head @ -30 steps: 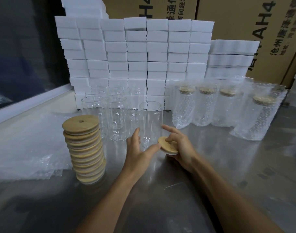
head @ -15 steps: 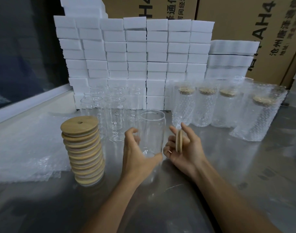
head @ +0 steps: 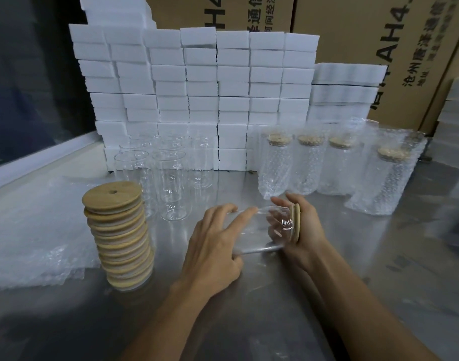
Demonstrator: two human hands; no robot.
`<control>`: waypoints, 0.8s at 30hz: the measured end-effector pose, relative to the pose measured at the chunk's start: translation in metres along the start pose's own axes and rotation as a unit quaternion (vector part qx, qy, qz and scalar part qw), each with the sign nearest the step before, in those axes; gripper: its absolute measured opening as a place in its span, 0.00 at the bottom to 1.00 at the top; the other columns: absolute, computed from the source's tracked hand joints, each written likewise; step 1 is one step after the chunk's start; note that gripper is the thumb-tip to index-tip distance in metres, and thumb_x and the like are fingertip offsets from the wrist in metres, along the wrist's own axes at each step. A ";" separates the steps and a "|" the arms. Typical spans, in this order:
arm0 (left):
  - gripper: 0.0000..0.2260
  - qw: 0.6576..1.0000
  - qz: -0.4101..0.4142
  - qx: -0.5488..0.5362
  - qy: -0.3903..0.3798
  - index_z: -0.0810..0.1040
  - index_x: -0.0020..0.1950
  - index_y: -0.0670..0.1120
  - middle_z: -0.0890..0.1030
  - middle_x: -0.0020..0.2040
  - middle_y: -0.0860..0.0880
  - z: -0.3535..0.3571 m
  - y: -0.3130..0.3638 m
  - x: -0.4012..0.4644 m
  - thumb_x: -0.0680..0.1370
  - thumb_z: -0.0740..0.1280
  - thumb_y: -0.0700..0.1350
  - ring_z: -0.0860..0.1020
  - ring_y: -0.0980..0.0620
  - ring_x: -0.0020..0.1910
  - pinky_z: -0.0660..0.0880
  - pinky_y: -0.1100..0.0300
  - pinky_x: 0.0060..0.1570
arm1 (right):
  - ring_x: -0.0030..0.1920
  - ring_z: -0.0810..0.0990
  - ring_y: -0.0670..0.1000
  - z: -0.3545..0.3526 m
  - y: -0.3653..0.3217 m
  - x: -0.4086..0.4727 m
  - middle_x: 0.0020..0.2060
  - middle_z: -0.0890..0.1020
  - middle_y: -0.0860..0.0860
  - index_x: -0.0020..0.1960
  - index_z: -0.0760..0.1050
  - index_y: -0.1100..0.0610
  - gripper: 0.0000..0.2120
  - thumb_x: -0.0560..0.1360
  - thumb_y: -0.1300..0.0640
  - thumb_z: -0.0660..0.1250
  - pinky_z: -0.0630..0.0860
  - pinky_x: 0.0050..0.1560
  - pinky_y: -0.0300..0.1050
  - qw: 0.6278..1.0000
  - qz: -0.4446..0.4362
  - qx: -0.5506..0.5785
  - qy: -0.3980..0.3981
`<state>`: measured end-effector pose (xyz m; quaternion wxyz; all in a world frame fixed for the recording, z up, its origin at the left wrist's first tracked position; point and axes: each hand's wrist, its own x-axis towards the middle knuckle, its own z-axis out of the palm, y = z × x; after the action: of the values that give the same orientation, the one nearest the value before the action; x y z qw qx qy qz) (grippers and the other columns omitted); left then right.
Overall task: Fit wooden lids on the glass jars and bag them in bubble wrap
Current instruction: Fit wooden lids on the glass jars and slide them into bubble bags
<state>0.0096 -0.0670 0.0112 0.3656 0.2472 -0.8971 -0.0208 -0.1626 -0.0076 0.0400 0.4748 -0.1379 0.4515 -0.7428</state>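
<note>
Right hand (head: 305, 230) palm behind the wooden lid (head: 297, 222); carton lettering (head: 416, 66) cropped, blurred.

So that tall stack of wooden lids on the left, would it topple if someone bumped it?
Probably, yes. The stack of wooden lids is tall for its width, and the discs sit unevenly, edges jutting out at several levels, so a sideways nudge would likely slide or spill them. Each lid looks thin and stiff, likely light. On the smooth metal table fallen lids might roll or skid.

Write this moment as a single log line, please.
step: fitting lid | left hand: grips glass jar, tipped sideways | right hand: presses wooden lid onto mouth | bagging: not yet
</note>
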 end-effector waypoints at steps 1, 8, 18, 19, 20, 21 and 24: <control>0.42 1.000 0.000 0.000 0.001 0.65 0.74 0.59 0.69 0.66 0.53 -0.001 -0.001 0.000 0.61 0.72 0.41 0.65 0.53 0.66 0.73 0.55 0.58 | 0.36 0.80 0.49 0.001 0.001 0.000 0.34 0.81 0.51 0.44 0.82 0.55 0.16 0.80 0.47 0.62 0.71 0.37 0.43 1.000 0.000 -0.028 -0.004; 0.41 0.997 -0.049 -0.056 -0.002 0.61 0.74 0.65 0.71 0.63 0.61 -0.006 -0.007 -0.001 0.62 0.69 0.51 0.68 0.56 0.62 0.74 0.53 0.56 | 0.50 0.84 0.49 0.016 0.003 -0.011 0.55 0.86 0.51 0.51 0.84 0.52 0.15 0.79 0.44 0.64 0.77 0.55 0.48 0.965 -0.179 -0.190 -0.006; 0.42 0.937 -0.163 -0.308 -0.003 0.69 0.67 0.67 0.80 0.49 0.60 -0.002 -0.009 0.000 0.55 0.77 0.66 0.80 0.58 0.46 0.77 0.60 0.39 | 0.53 0.84 0.46 0.035 0.008 -0.034 0.51 0.86 0.53 0.58 0.84 0.55 0.10 0.77 0.57 0.72 0.79 0.55 0.41 0.867 -0.423 -0.262 -0.032; 0.42 0.951 -0.156 -0.267 0.002 0.68 0.68 0.66 0.79 0.49 0.61 -0.002 -0.007 0.000 0.55 0.76 0.67 0.79 0.58 0.47 0.78 0.58 0.41 | 0.51 0.84 0.44 0.034 0.009 -0.033 0.50 0.86 0.53 0.57 0.85 0.57 0.09 0.78 0.59 0.71 0.78 0.53 0.38 0.868 -0.421 -0.261 -0.025; 0.42 0.967 -0.144 -0.208 0.015 0.66 0.68 0.65 0.78 0.50 0.61 -0.003 -0.005 -0.001 0.56 0.75 0.67 0.78 0.59 0.47 0.78 0.57 0.42 | 0.50 0.84 0.42 0.033 0.009 -0.032 0.48 0.87 0.51 0.56 0.85 0.57 0.08 0.79 0.60 0.70 0.77 0.51 0.34 0.872 -0.414 -0.262 -0.018; 0.41 0.981 -0.127 -0.141 0.034 0.66 0.68 0.64 0.78 0.50 0.61 -0.005 -0.003 -0.001 0.57 0.74 0.66 0.78 0.57 0.48 0.78 0.55 0.42 | 0.50 0.84 0.41 0.032 0.011 -0.030 0.47 0.87 0.49 0.54 0.85 0.56 0.07 0.80 0.60 0.69 0.76 0.51 0.32 0.874 -0.407 -0.265 -0.008; 0.39 0.993 -0.095 -0.021 0.060 0.67 0.68 0.61 0.79 0.50 0.57 -0.010 0.000 -0.001 0.58 0.71 0.64 0.77 0.51 0.49 0.76 0.54 0.42 | 0.50 0.84 0.43 0.030 0.015 -0.026 0.45 0.87 0.46 0.50 0.85 0.50 0.08 0.80 0.58 0.68 0.77 0.54 0.37 0.880 -0.379 -0.285 0.016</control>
<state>0.0165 -0.0653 0.0180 0.4206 0.3241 -0.8453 -0.0591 -0.1217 -0.0046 0.0505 0.0901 -0.4159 0.5648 -0.7071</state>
